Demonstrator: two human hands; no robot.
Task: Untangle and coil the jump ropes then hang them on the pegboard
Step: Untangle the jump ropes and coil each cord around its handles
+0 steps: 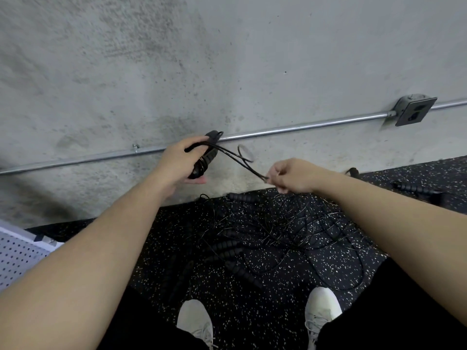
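My left hand (178, 162) grips the black ribbed handles (206, 157) of a jump rope, held up in front of the concrete wall. Thin black cord (237, 157) runs from the handles down to my right hand (290, 176), which pinches the strands between its fingers. A small loop of cord stands up between the two hands. Below them a tangled pile of jump ropes (265, 233) with several ribbed black handles lies on the speckled floor. A corner of the white pegboard (17, 251) shows at the lower left.
A metal conduit (316, 123) runs along the wall to an outlet box (414, 111) at the right. Another rope handle (414, 189) lies on the floor at the far right. My white shoes (322, 309) stand just short of the pile.
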